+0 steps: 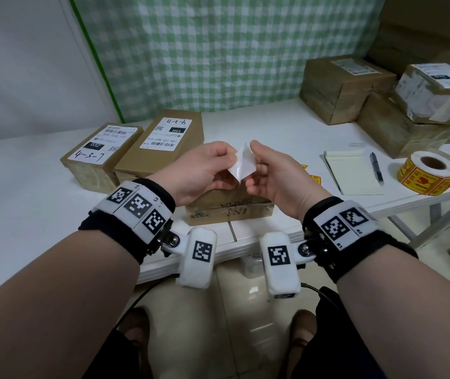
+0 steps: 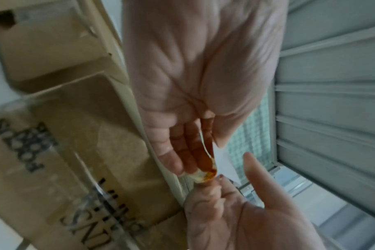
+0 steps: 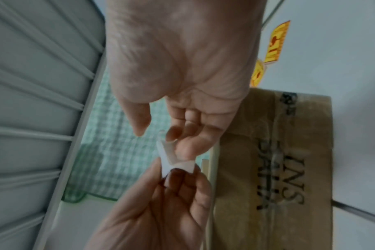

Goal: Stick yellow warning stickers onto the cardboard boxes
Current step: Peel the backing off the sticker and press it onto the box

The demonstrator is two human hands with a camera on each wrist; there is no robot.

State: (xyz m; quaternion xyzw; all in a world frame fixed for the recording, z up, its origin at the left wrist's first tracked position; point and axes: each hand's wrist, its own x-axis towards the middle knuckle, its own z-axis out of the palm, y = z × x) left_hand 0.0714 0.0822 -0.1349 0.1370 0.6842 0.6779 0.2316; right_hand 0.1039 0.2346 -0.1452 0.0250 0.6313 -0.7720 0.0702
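2 hands (image 1: 199, 170) (image 1: 275, 173) pinch 1 sticker (image 1: 238, 165) above a cardboard box (image 1: 229, 209).

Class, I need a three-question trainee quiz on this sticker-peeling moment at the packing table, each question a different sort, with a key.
1. True or false: both hands pinch the sticker above the cardboard box.
2. Multiple choice: the sticker roll sits A) on a box, B) on the table right of the notepad, C) on the floor.
3. Fill in: a ___ lies at the notepad's right edge.

Key: 1 true: the left hand and right hand each pinch it. 2 B. 3 pen.
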